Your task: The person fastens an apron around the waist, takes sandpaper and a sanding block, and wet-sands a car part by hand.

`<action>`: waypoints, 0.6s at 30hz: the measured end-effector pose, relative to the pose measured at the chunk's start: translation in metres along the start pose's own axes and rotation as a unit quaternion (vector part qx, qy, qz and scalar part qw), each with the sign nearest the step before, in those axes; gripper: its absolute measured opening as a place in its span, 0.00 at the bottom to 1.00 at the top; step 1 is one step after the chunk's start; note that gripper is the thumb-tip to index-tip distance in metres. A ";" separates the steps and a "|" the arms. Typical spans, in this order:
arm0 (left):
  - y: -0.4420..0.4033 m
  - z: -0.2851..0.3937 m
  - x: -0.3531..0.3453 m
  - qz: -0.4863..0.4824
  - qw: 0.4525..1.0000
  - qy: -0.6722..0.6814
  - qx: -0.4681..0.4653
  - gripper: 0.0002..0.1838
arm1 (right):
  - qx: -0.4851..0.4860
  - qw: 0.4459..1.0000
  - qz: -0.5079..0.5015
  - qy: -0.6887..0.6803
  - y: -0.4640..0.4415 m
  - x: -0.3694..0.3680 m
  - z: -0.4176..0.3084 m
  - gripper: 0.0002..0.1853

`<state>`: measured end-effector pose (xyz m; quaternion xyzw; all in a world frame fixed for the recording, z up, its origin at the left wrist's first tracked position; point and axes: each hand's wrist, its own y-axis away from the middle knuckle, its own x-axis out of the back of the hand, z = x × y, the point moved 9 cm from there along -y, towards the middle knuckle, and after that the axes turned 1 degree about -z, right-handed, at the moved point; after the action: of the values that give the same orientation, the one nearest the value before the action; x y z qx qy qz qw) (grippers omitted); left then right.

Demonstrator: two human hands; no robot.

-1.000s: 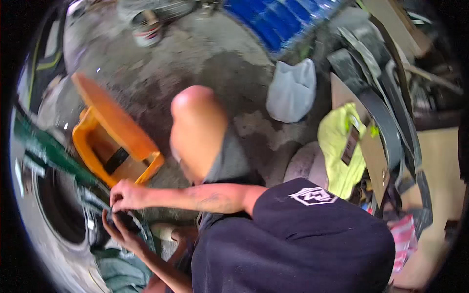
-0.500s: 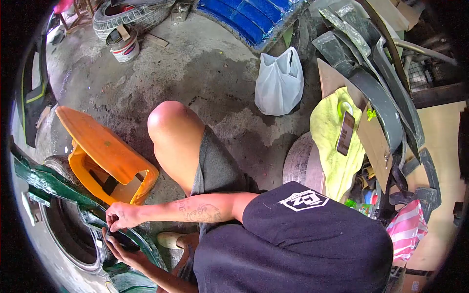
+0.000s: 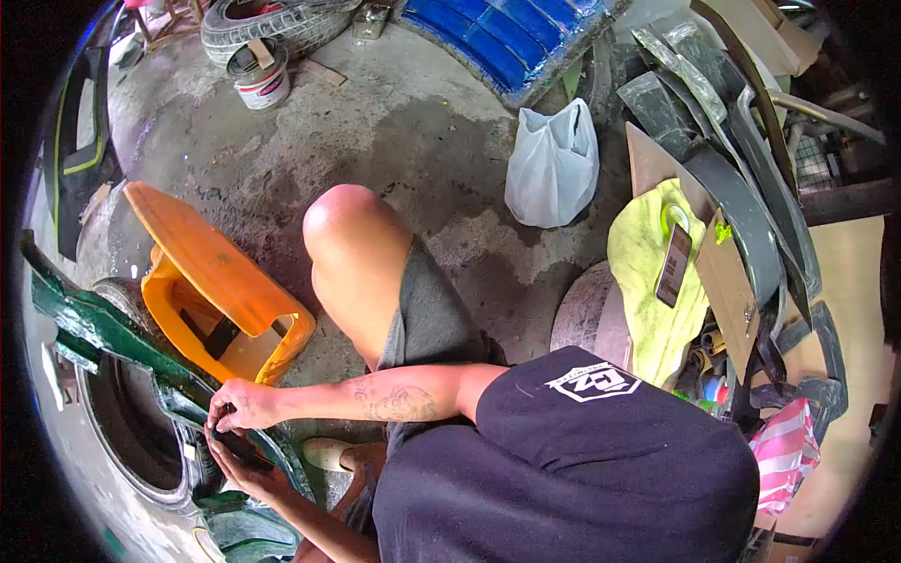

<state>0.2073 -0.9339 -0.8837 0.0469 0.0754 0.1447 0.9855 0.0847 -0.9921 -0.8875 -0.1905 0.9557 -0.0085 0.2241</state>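
Observation:
My right hand [image 3: 244, 406], on the tattooed arm, is closed in a pinch at the edge of a long green panel [image 3: 117, 324]. What its fingertips hold is too small to make out. Just below it, my left hand [image 3: 242, 471] is turned partly up, its fingers around something dark that I cannot make out. The two hands nearly touch at the fingertips. Under and beside them lie curved green pieces [image 3: 246, 525] and a tire [image 3: 122, 441]. An orange plastic piece [image 3: 211, 258] stands just above my right hand.
A white plastic bag [image 3: 552, 169] sits on the concrete floor. Farther back are a can [image 3: 261, 86], a tire [image 3: 291, 28] and a blue panel [image 3: 511, 38]. At right, a phone [image 3: 673, 266] lies on a yellow cloth [image 3: 648, 314], beside stacked grey panels [image 3: 741, 225].
The view has shifted slightly and is sharper than a second ago. My hands stay close together at the green panel, with small changes in the fingers of my right hand.

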 end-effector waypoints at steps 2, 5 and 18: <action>-0.002 -0.003 0.008 0.018 0.996 -0.084 -0.026 0.25 | 0.030 0.999 -0.005 0.025 0.002 0.002 -0.014 0.08; -0.012 -0.014 -0.006 -0.078 0.996 0.040 0.031 0.25 | -0.010 0.999 -0.036 0.040 0.004 0.004 -0.028 0.08; 0.011 0.037 -0.042 0.003 0.978 -0.209 -0.022 0.20 | -0.235 0.969 0.055 -0.059 0.020 0.025 -0.007 0.13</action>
<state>0.1703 -0.9384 -0.8399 0.0547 -0.1352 0.1367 0.9798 0.0534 -0.9836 -0.8936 -0.1851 0.9250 0.2403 0.2289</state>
